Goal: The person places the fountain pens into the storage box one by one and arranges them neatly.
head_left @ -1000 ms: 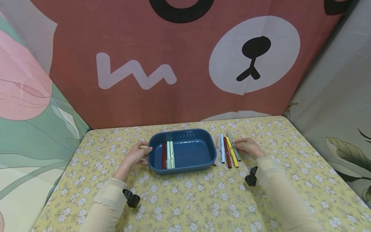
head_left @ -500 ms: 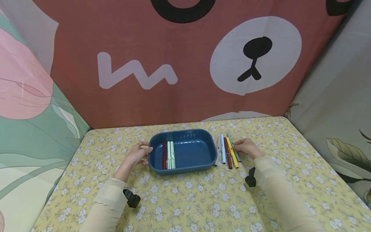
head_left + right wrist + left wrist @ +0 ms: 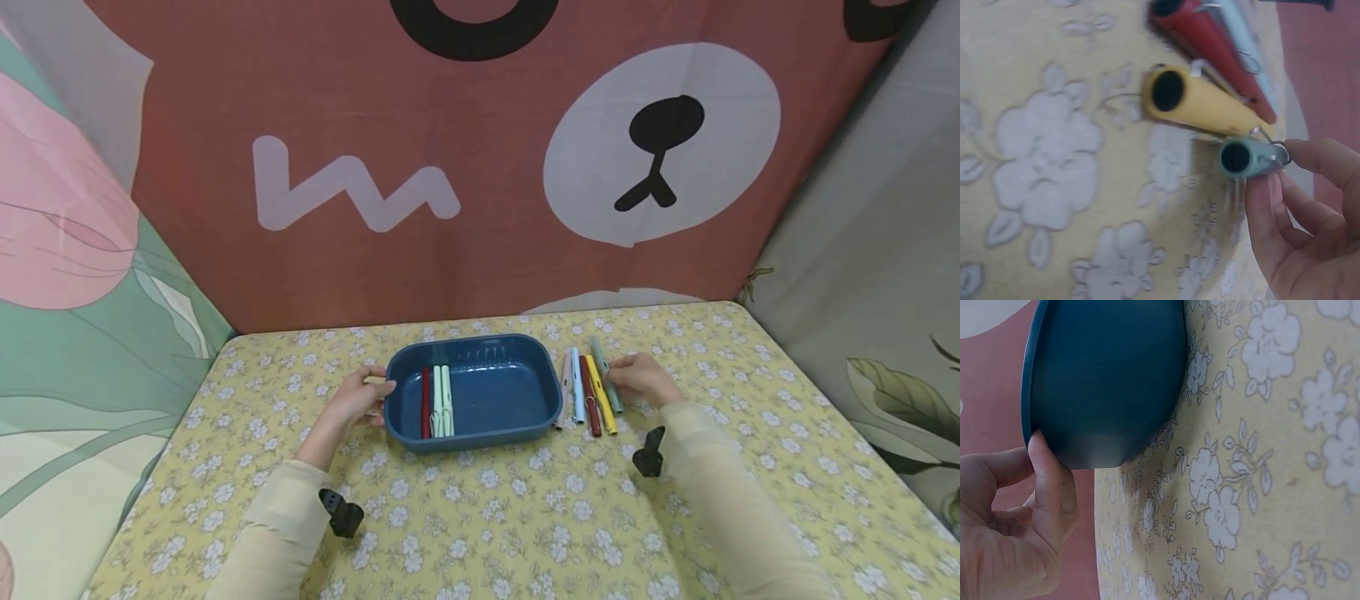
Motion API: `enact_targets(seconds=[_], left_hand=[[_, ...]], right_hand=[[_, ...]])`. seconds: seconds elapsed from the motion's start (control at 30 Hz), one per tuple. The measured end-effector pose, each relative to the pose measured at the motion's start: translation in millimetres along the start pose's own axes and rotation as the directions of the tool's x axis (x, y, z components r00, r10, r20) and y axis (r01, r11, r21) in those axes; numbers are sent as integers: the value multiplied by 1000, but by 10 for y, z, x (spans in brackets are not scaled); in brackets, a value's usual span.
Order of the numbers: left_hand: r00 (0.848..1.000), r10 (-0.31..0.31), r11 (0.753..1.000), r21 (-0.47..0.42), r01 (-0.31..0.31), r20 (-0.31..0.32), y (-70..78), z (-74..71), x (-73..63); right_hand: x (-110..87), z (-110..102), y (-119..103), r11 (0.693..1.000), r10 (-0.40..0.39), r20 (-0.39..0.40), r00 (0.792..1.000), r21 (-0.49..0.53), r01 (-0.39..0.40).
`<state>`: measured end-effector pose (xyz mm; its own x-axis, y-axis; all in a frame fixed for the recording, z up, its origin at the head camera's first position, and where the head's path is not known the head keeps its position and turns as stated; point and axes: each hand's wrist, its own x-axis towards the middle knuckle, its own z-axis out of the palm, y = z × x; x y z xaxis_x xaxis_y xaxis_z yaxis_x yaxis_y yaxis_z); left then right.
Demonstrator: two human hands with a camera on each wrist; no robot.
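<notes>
My left hand point(image 3: 356, 395) holds the left end of a dark blue tray point(image 3: 399, 440), its thumb on the rim, as the left wrist view shows up close. Inside the tray, a dark red pen point(image 3: 425, 403) lies beside two pale green pens point(image 3: 443, 402) towards the left. To the right of the tray my right hand point(image 3: 643, 379) pinches a grey-green pen point(image 3: 1254, 156) between thumb and fingers. Left of that pen lie a yellow pen point(image 3: 600, 396), a dark red pen point(image 3: 589, 397), a light blue pen point(image 3: 577, 385) and a pinkish pen point(image 3: 566, 387), side by side.
A yellow tablecloth point(image 3: 517, 517) with white flowers covers the table. Behind it hangs a reddish-brown cloth point(image 3: 480, 258) with a bear's face. Printed cloths also hang at the left and right sides.
My right hand has shifted slightly away from me, and the grey-green pen has moved a little with it. The left hand and the tray keep their places.
</notes>
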<state>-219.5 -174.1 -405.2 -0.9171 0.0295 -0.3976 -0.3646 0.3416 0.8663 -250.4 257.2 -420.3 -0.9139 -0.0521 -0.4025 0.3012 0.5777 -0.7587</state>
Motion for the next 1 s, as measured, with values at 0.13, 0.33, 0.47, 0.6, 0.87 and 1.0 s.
enact_targets(seconds=[0.13,0.33,0.47,0.6,0.87,1.0], left_hand=[[1000,-3,1000,-4,3,3,0,-3,2],[1000,-2,1000,-5,2,1,8,-4,0],[1000,-7,1000,-8,7,2,11,-6,2],[1000,-9,1000,-11,9,6,15,-11,4],[1000,1,1000,-8,-1,14,16,-10,-1],[1000,-1,1000,-6,1,11,12,-10,0]], right_hand=[[-22,-70,-42,998,-40,37,999,42,38],[-44,-170,-115,985,-101,57,993,146,92],[-44,-201,-176,970,-128,68,989,216,111],[-45,-188,-268,954,-138,74,988,276,113],[-90,-66,-549,918,-137,54,989,383,106],[-107,37,-708,899,-132,58,990,428,94]])
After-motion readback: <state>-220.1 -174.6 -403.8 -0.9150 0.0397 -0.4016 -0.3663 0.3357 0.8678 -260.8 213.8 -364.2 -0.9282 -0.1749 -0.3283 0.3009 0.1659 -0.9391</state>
